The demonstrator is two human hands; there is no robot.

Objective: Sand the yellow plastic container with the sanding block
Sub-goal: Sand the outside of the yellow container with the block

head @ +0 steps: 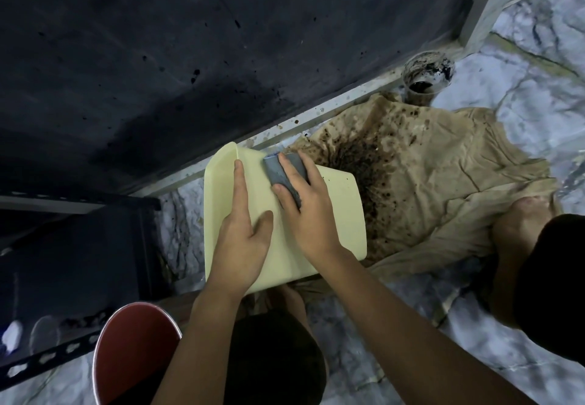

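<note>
My left hand (242,240) lies flat, fingers straight, on the container (335,211); my right hand (304,205) grips the block (278,172) against it.

A single head-worn, wide-angle camera looks steeply down from above the person's forearms, close over the yellow plastic container (332,214) near the frame's centre. The marbled floor (538,72) stretches far right; a dark wall (158,56) fills the far left.

place: home floor used as makeshift paint workspace | cues: marble-pattern floor tiles (538,40); stained drop cloth (427,176); paint-smeared plastic cup (427,75); dark slotted-angle metal rack (63,351)
</note>
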